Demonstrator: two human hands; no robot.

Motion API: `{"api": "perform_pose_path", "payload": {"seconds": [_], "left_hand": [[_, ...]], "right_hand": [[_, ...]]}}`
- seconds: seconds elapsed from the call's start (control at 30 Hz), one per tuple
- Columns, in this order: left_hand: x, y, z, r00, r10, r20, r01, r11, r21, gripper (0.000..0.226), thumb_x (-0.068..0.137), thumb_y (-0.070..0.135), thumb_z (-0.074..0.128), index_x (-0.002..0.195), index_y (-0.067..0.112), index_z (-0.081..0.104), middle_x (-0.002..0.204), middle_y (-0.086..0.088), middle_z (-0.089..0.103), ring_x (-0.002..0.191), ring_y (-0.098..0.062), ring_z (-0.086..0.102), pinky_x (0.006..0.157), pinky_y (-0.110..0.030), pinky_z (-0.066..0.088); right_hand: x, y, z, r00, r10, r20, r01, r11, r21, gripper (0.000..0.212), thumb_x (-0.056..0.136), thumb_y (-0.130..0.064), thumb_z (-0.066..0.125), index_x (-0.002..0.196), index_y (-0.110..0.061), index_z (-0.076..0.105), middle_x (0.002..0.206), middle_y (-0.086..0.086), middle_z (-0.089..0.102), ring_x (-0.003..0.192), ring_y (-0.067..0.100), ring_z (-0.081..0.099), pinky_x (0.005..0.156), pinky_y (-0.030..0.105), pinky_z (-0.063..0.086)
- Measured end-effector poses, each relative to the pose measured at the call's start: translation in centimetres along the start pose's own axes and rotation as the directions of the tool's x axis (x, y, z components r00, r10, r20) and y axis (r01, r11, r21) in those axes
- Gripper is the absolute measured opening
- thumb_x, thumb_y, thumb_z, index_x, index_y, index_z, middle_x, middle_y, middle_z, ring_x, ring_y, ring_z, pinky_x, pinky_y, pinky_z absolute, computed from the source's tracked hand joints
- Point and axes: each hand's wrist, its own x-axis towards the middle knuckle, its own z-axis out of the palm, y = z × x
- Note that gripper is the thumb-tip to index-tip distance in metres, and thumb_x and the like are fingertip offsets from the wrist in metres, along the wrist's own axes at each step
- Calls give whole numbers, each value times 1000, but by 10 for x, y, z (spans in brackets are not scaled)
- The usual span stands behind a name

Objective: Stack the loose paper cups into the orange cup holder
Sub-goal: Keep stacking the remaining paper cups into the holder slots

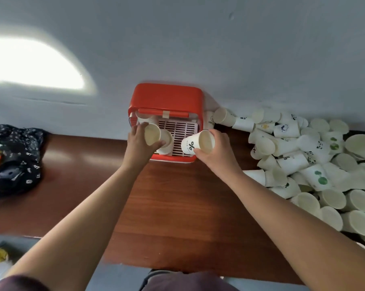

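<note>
The orange cup holder [166, 97] sits in the middle of the frame, at the back of the brown table [167, 206], against the wall. It has a white grid [178, 131] inside. At the left side of the holder there is a short stack of cups [167, 144].

The left hand [138, 141] has its fingers and thumb wrapped round a plain cup [152, 134] and holds it right at that stack, its mouth facing the camera. The right hand [217, 150] grips a cup with a black mark [196, 142], tipped on its side, just over the holder's right edge.

The job looks like it has only just begun. Only a few cups seem to be in the holder, and two more are on the way. A big pile of loose cups [303, 160] lies on the right side of the frame, so most of the work is left. A dark spotted cloth [11, 158] lies at the left.
</note>
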Motion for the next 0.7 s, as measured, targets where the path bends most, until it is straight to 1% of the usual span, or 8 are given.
{"api": "perform_pose_path", "payload": {"seconds": [0.07, 0.17, 0.23, 0.3, 0.43, 0.53, 0.63, 0.7], "left_hand": [[12, -8, 8, 996, 64, 57, -68, 995, 66, 79, 76, 40, 82, 143, 19, 45, 145, -4, 45, 135, -27, 37, 111, -49, 36], [26, -16, 22, 978, 109, 180, -142, 973, 183, 79, 76, 41, 81, 145, 21, 47, 147, -4, 46, 138, -31, 34, 114, -52, 32], [31, -21, 29, 959, 84, 273, -132, 978, 163, 83, 77, 36, 81, 149, 23, 41, 150, -7, 41, 137, -33, 35, 112, -52, 34], [35, -28, 30, 944, 75, 321, -106, 991, 81, 90, 78, 28, 82, 153, 24, 32, 153, -7, 35, 138, -31, 36, 112, -50, 35], [38, -54, 23, 929, 126, 347, -96, 990, -103, 111, 74, 22, 85, 158, 20, 13, 155, -8, 34, 141, -24, 35, 116, -47, 33], [37, -71, 14, 922, 64, 382, -18, 992, -123, 97, 81, 23, 79, 156, 17, 18, 151, -6, 45, 137, -23, 44, 112, -47, 40], [37, -76, 7, 919, 18, 395, 51, 985, -164, 73, 91, 18, 67, 153, 20, 28, 148, -3, 48, 135, -17, 46, 110, -35, 39], [38, -77, 5, 927, 5, 374, 75, 977, -199, 57, 96, 24, 60, 149, 24, 37, 142, -1, 54, 128, -14, 51, 103, -30, 41]], "right_hand": [[6, -1, 8, 1000, -6, -31, 6, 1000, -2, 66, 78, -37, 77, 133, -22, 44, 126, -1, 42, 106, 7, 48, 84, 14, 38], [14, -6, 20, 997, 1, -75, -1, 1000, -9, 68, 79, -38, 76, 136, -21, 43, 129, -2, 43, 109, 4, 46, 82, 7, 34], [18, -10, 27, 993, 5, -118, -4, 1000, 5, 68, 80, -38, 75, 137, -21, 43, 131, -4, 44, 111, 1, 45, 83, 4, 33], [23, -17, 34, 989, 0, -150, 4, 1000, 28, 66, 80, -37, 76, 136, -21, 44, 131, -4, 46, 113, 1, 45, 85, 2, 35], [32, -31, 54, 994, -26, -107, 33, 997, 63, 59, 79, -38, 77, 129, -25, 47, 126, -5, 48, 114, 6, 48, 93, 23, 49], [39, -36, 76, 996, -56, -68, 56, 998, -2, 63, 78, -36, 78, 130, -21, 47, 126, -4, 46, 115, 7, 46, 97, 26, 48], [46, -41, 96, 994, -104, -30, 99, 986, -134, 68, 77, -32, 79, 134, -18, 45, 129, 2, 43, 118, 14, 46, 99, 28, 44], [51, -45, 107, 989, -146, 32, 149, 950, -274, 69, 77, -32, 79, 134, -16, 44, 128, 5, 44, 116, 20, 48, 96, 33, 47]]}}
